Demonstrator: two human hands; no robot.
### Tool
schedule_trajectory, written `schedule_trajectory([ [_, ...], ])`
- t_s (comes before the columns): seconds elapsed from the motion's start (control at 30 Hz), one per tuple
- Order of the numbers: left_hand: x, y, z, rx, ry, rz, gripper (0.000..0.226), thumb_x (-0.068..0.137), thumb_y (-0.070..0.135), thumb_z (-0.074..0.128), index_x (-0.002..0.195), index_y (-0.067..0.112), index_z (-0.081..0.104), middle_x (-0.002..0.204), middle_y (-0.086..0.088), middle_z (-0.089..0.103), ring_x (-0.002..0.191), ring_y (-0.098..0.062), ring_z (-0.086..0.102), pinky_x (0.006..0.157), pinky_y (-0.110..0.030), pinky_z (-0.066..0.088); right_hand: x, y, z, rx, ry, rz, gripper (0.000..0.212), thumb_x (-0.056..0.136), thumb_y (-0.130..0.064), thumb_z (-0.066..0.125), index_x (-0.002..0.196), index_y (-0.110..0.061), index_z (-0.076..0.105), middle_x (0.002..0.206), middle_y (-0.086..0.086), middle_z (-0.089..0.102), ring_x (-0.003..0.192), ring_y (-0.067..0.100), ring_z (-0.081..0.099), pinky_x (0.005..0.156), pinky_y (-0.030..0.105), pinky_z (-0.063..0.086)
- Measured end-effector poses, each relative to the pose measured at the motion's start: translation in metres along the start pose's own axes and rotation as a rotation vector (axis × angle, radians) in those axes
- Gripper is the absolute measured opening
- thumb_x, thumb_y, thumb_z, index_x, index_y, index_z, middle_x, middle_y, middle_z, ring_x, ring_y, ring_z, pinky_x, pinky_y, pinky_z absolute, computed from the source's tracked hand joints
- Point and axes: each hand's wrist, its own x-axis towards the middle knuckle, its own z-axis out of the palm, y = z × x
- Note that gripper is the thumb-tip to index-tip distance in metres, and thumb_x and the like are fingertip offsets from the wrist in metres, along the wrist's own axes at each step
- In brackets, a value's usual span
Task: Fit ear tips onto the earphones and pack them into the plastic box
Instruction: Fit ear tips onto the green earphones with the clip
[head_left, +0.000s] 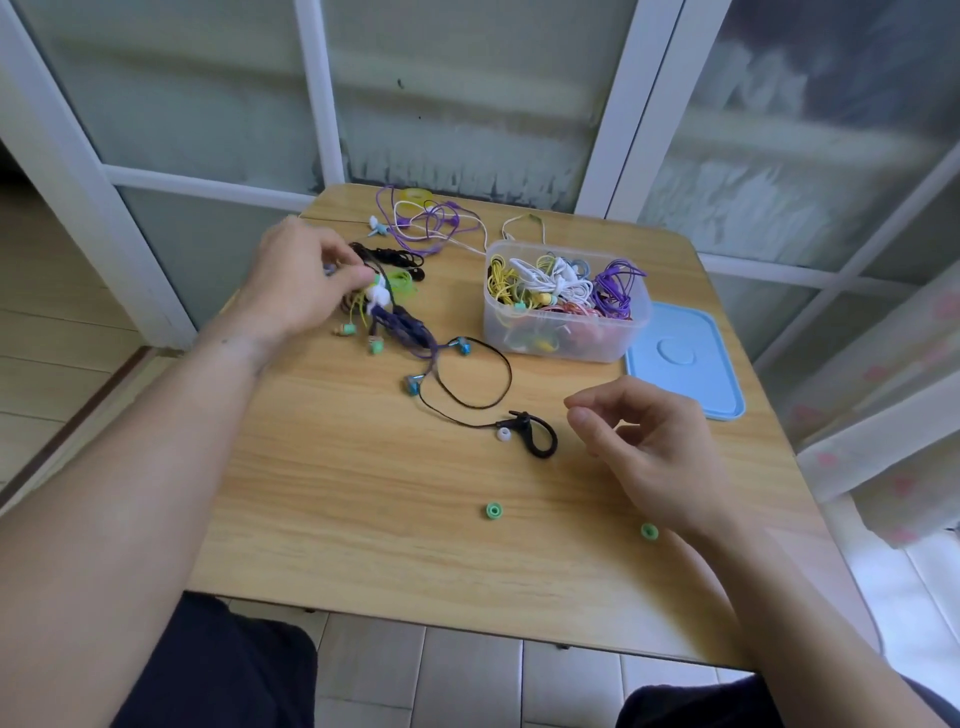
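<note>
Wood with pale yellow stripes made the top of the small table (363, 519), and its corners were round. The clear plastic box (566, 332) stood on it, soft-edged and see-through. It was stuffed with thin bendy cords in yellow, white, purple and pink.

Just right of the box lay its flat blue lid (685, 358), smooth, with a round dent in the middle. Left of the box sat a messy pile of earphones (387, 306), with black, purple and green cords all mixed up. The left hand (296, 291) was on that pile, and its curled fingers pinched some of the cords. More purple and white cords (431, 221) lay behind the box, near the far edge of the table.

In front of the box lay a black earphone (535, 439) with a curved hook and a small white tip. Its thin black cord (467, 374) made a loop toward the pile. The right hand (654, 447) hovered in front of the box, near that earphone. Its fingers were loosely curled and held nothing.

Two little green ear tips (494, 510) (649, 531), round like tiny rings, lay farther in front of the box. The second one was just beside the right wrist. Bare wood stretched around them, down to the near edge.
</note>
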Motion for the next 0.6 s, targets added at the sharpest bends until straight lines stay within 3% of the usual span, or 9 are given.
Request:
schedule_trajectory([
  [0.13, 0.004, 0.001, -0.02, -0.153, -0.064, -0.058, 0.01, 0.082, 0.023, 0.076, 0.088, 0.019, 0.069, 0.094, -0.011, 0.07, 0.082, -0.024, 0.061, 0.082, -0.033, 0.048, 0.0, 0.0, -0.001, 0.026, 0.015, 0.007, 0.012, 0.089, -0.015, 0.073, 0.088, -0.026, 0.074, 0.08, -0.011, 0.072, 0.069, 0.011, 0.062, 0.066, 0.036, 0.053],
  [0.27, 0.0, 0.005, -0.027, -0.232, -0.145, -0.049, 0.016, 0.085, 0.01, 0.068, 0.083, 0.024, 0.062, 0.093, -0.013, 0.067, 0.079, -0.026, 0.061, 0.085, -0.043, 0.052, -0.001, 0.0, -0.002, 0.04, 0.011, 0.002, 0.013, 0.089, -0.015, 0.073, 0.087, -0.028, 0.074, 0.081, -0.011, 0.072, 0.069, 0.017, 0.064, 0.066, 0.042, 0.054],
  [0.37, -0.002, 0.011, -0.02, -0.025, -0.153, 0.009, 0.019, 0.09, 0.01, 0.052, 0.103, 0.019, 0.062, 0.098, -0.005, 0.063, 0.075, -0.021, 0.054, 0.067, -0.029, 0.043, -0.001, 0.0, -0.003, 0.031, 0.004, -0.006, 0.014, 0.089, -0.014, 0.073, 0.087, -0.029, 0.073, 0.082, -0.011, 0.073, 0.068, 0.014, 0.063, 0.065, 0.039, 0.054],
  [0.43, -0.005, 0.015, -0.017, 0.099, -0.22, -0.009, 0.023, 0.093, 0.012, 0.045, 0.105, 0.017, 0.063, 0.083, -0.004, 0.063, 0.064, -0.02, 0.052, 0.055, -0.027, 0.035, -0.002, 0.0, -0.003, 0.034, 0.007, -0.004, 0.015, 0.089, -0.013, 0.073, 0.086, -0.028, 0.073, 0.082, -0.01, 0.073, 0.066, 0.012, 0.062, 0.062, 0.033, 0.052],
  [0.53, -0.006, 0.012, -0.013, 0.208, -0.297, 0.008, 0.02, 0.095, 0.024, 0.048, 0.102, 0.021, 0.066, 0.093, -0.007, 0.071, 0.081, -0.03, 0.06, 0.071, -0.034, 0.048, -0.001, -0.005, -0.002, 0.044, 0.009, 0.007, 0.014, 0.089, -0.013, 0.073, 0.085, -0.027, 0.074, 0.081, -0.008, 0.073, 0.066, 0.013, 0.063, 0.059, 0.027, 0.051],
  [0.6, -0.007, 0.012, -0.012, 0.209, -0.311, 0.013, 0.014, 0.093, 0.036, 0.058, 0.098, 0.025, 0.065, 0.102, -0.005, 0.07, 0.092, -0.028, 0.062, 0.081, -0.036, 0.049, 0.005, -0.012, 0.002, 0.069, 0.01, 0.031, 0.011, 0.089, -0.014, 0.072, 0.087, -0.024, 0.074, 0.08, -0.006, 0.073, 0.066, 0.013, 0.065, 0.06, 0.028, 0.052],
])
